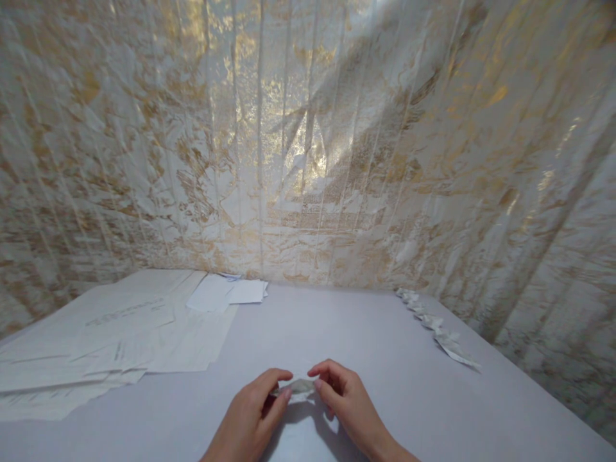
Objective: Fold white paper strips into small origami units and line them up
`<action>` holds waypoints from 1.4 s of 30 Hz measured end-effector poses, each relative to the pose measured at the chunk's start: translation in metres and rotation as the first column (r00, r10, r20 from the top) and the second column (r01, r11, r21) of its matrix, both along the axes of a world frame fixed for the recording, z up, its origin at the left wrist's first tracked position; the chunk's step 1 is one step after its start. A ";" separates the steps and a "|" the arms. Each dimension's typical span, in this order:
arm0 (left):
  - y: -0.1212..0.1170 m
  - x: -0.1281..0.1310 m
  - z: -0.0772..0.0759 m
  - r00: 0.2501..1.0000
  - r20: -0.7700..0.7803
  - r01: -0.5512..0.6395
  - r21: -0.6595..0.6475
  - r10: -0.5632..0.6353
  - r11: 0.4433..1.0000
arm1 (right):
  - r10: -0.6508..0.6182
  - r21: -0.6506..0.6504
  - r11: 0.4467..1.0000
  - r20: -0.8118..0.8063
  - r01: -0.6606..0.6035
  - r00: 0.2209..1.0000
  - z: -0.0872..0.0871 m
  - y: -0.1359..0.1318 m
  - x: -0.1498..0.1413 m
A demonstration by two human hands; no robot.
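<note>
Between my two hands, just above the table near its front, is a small folded piece of paper [302, 387], pale grey-white with creased edges. My left hand [257, 405] pinches its left end between thumb and fingers. At the other end, the thumb and forefinger of my right hand [344, 399] close on the paper's right tip. The paper's underside and the lower fingers of both hands are partly hidden.
Overlapping printed sheets [129, 327] cover the table's left side, with small blank white papers [247, 292] at their back edge. Several folded paper pieces [450, 346] line the right edge of the white table [327, 327]. A gold-patterned curtain [298, 141] hangs behind.
</note>
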State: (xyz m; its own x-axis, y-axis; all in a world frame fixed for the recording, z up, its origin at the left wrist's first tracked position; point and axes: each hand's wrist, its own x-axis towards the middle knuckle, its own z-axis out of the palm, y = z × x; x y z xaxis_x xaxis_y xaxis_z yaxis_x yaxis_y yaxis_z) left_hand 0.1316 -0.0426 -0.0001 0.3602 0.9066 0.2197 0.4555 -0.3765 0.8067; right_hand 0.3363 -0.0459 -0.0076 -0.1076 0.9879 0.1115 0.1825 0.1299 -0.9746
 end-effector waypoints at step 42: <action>-0.011 0.008 0.000 1.000 0.002 0.016 0.052 -0.017 0.999 | -0.032 0.358 0.929 0.324 -0.091 0.946 0.008 -0.016 -0.009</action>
State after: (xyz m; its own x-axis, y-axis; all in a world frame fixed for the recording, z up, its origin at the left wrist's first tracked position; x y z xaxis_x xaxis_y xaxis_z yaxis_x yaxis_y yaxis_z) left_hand 0.1392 -0.0540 -0.0006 0.3745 0.8880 0.2669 0.4470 -0.4251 0.7871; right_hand 0.3273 -0.0623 0.0004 -0.2265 0.8804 0.4167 0.4654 0.4736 -0.7477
